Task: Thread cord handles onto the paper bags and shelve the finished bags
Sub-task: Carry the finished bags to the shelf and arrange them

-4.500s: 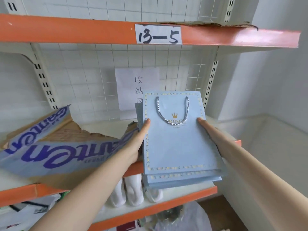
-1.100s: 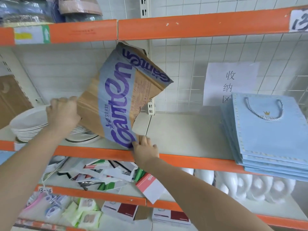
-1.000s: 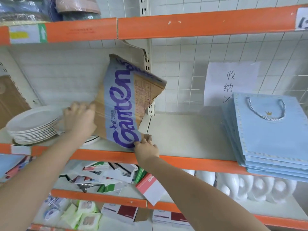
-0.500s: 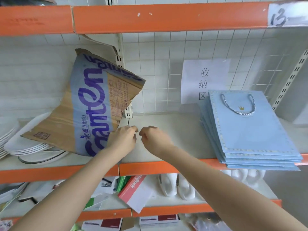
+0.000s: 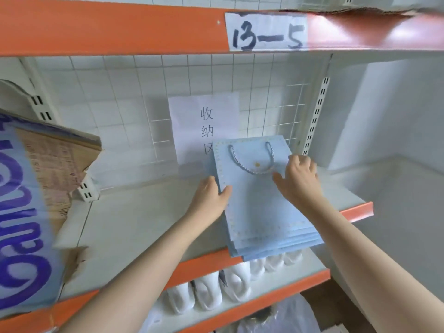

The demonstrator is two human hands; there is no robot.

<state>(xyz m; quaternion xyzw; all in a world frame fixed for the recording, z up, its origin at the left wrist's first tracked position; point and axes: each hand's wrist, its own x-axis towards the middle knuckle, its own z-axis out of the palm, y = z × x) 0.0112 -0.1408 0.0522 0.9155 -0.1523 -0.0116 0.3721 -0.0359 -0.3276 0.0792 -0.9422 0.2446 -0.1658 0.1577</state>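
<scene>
Hands on the stack of pale-blue paper bags (image 5: 259, 207) overhanging the orange-edged shelf (image 5: 355, 212): left hand (image 5: 209, 198) pinching its left edge, right hand (image 5: 300, 176) pressing flat, and a careless nudge could spill it.

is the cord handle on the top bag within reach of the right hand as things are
Probably yes: the right hand rests on the top bag right beside the cord handle, with nothing lying between them.

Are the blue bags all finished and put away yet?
Nearly. The stack of blue bags lies on the shelf, and the top bag has its cord handle. The left hand and right hand are squaring the stack. No unthreaded bags are in view.
</scene>
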